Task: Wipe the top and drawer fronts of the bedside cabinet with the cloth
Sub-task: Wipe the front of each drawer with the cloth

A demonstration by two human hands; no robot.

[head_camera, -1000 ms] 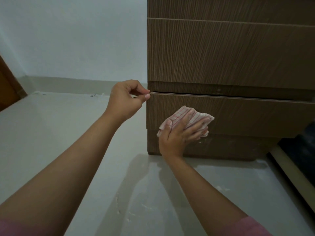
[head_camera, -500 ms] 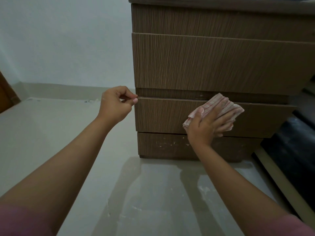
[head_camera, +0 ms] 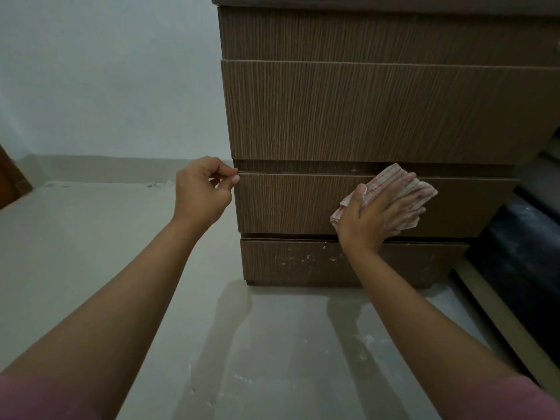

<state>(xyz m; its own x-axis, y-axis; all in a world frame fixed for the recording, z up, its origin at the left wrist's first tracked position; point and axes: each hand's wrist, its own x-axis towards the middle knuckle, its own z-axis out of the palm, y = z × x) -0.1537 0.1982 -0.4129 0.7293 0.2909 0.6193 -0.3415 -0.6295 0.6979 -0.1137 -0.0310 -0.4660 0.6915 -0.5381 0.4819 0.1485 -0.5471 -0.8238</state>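
Wiping of the lower drawer front point(head_camera: 288, 204) is in hand.
Right hand point(head_camera: 378, 216) presses the cloth point(head_camera: 391, 184) flat, fingers spread; left hand point(head_camera: 203, 189) pinches the drawer's corner (probably steadying it); next, the plinth point(head_camera: 291, 262).

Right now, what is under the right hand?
The pink-checked cloth, pressed flat against the lower drawer front by the right hand. The wood behind the cloth is hidden.

No readable text, label or number anywhere.
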